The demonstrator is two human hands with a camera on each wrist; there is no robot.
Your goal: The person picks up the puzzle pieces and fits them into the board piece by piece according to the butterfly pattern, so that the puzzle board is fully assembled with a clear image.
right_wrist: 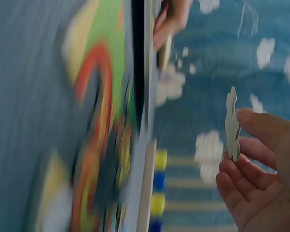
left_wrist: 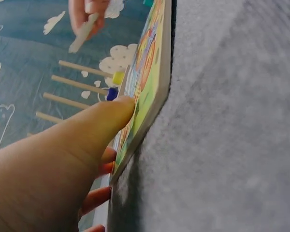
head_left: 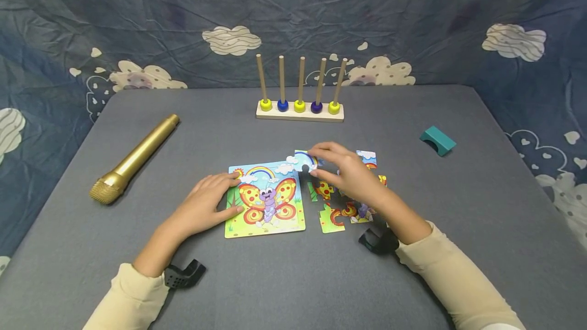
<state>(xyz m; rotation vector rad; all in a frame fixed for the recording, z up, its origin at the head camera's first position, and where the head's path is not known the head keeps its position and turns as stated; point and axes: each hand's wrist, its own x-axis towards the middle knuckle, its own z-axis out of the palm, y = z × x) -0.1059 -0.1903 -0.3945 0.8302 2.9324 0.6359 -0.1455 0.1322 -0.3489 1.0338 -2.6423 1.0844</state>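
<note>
My left hand rests at the left side of a flat butterfly picture board, thumb and fingertips on its printed face. In the left wrist view the thumb lies near the board's edge. My right hand pinches a jigsaw puzzle piece printed with a rainbow and cloud, over the board's upper right corner. Seen edge-on in the right wrist view, the piece is raised off the table, between thumb and fingers. Several loose puzzle pieces lie right of the board, some hidden under my right hand and forearm.
A wooden stand with upright pegs and yellow and blue beads stands behind the board. To the left lies a gold microphone. A teal arch block sits at the right. Patterned cloth hangs behind the grey table.
</note>
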